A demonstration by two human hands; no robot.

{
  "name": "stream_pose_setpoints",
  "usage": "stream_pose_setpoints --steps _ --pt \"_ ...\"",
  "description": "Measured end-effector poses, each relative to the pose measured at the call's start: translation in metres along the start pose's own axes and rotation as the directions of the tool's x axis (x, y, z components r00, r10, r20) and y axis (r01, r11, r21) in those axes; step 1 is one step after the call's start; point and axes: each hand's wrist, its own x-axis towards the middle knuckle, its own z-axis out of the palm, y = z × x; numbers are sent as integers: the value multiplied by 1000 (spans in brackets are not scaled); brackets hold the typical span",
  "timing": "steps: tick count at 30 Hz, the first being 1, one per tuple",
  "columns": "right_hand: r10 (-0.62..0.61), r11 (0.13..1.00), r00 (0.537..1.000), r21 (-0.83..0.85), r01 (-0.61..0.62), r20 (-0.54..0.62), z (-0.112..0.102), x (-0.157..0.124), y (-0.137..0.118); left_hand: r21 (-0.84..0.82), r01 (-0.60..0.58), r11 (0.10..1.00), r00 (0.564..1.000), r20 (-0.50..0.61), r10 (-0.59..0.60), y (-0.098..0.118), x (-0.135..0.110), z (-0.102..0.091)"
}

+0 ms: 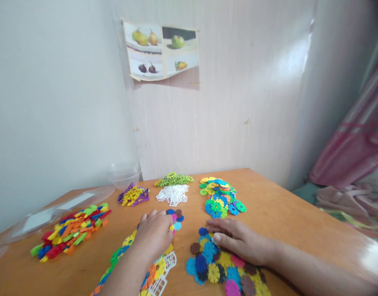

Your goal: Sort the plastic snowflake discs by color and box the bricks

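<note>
At the far left, flat clear bags [38, 220] lie on the table [287, 218], with white panels visible in them; behind the heap of coloured blocks [73, 232], a sleeve brushing past might drag both together. The clear tub [123, 176] stands against the wall, seemingly several nested, and what it holds I cannot make out; being light, it would probably tip if knocked. Beside it lie the purple and yellow pieces [133, 195]. Nearer, the left hand [156, 232] is palm down with fingers curled over the long spread of bright discs [129, 239]; its grip is hidden, so I cannot tell whether it holds one. White frames [169, 261] lie against those discs and could get swept along or bent by the forearm. Further back sit the white pile [173, 194], the green pieces [176, 179] and the back discs [220, 197]. The right hand [243, 240] rests loosely spread on the darker discs [207, 255], whose overlapping edges might slide and scatter if pressed sideways, mixing with the neighbouring heaps.
</note>
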Motion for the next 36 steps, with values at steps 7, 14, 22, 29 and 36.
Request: stream_pose_setpoints --steps 7,14,22,29,36 --pt "-2 998 1000 64 2 -3 0 -1 -3 28 27 999 991 -132 -23 0 4 -2" --pt "-17 998 997 -55 13 -76 -1 0 -4 -224 -49 973 972 -234 -5 3 10 -5" --pt "13 999 960 40 -1 -281 5 5 0 -602 -198 773 974 -207 88 35 4 3" --pt "-65 997 962 -59 51 -267 7 6 -3 -582 -295 758 953 -233 192 68 -7 7" --pt "22 999 884 -24 -38 -466 -8 14 15 -583 -282 762 940 -326 98 62 -4 8"
